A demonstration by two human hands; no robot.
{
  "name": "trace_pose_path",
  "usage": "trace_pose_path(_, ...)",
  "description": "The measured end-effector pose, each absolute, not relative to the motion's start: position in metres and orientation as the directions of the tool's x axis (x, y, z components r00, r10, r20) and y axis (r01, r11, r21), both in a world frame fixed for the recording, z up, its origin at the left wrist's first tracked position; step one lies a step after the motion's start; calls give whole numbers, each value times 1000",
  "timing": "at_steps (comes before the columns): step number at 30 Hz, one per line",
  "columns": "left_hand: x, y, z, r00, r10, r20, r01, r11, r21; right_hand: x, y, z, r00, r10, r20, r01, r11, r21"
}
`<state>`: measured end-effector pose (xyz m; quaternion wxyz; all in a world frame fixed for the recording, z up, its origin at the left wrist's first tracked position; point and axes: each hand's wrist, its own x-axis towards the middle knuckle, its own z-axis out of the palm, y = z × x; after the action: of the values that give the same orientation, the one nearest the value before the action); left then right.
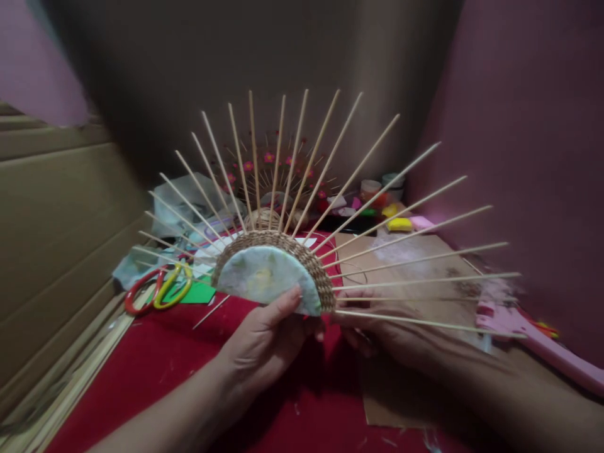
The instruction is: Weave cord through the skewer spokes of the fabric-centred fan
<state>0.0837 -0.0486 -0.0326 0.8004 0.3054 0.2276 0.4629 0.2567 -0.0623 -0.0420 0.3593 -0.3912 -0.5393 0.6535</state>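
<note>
I hold up a half-round woven piece (278,264): a pale paper-covered half-disc with a band of brown weaving round its curved edge and several thin wooden skewers fanning out from it. My left hand (264,340) grips the flat lower edge, thumb pressed on the pale face. My right hand (377,327) sits behind the lowest skewers at the right, fingers curled near the weaving and a thin brown strand (352,267); what it pinches is hidden.
A red cloth (189,371) covers the table. Red and yellow-handled scissors (158,286) lie at the left by green paper (198,292). A cardboard sheet (415,264), a pink tool (528,336), clay pieces (400,223) and a flowered skewer piece (274,170) sit behind. Cardboard walls stand left.
</note>
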Motion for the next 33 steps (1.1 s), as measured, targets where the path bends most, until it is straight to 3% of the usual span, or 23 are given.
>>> trace_pose_path(8, 83, -50, -29, 496, 847, -194, -553, 480, 681, 254, -58, -44, -370, 910, -185, -74, -227, -971)
trace_pose_path(18, 82, -39, -24, 350, 917, -193, -588, 375, 717, 256, -63, -37, -309, 938, -156, 88, -135, -987)
trace_pose_path(21, 81, -36, -24, 293, 933, -208, -591, 348, 728, 256, -67, -37, -269, 963, 19, 173, 68, -982)
trace_pose_path(25, 80, -32, -29, 251, 951, -178, -588, 296, 753, 259, -72, -35, -262, 904, 337, 397, 419, -817)
trace_pose_path(30, 82, -31, -24, 162, 985, -55, -594, 142, 792, 268, -69, -30, -198, 807, 556, 543, 563, -623)
trace_pose_path(33, 82, -32, -16, 137, 990, -36, -570, 109, 814, 274, -63, -26, -85, 804, 589, 588, 518, -622)
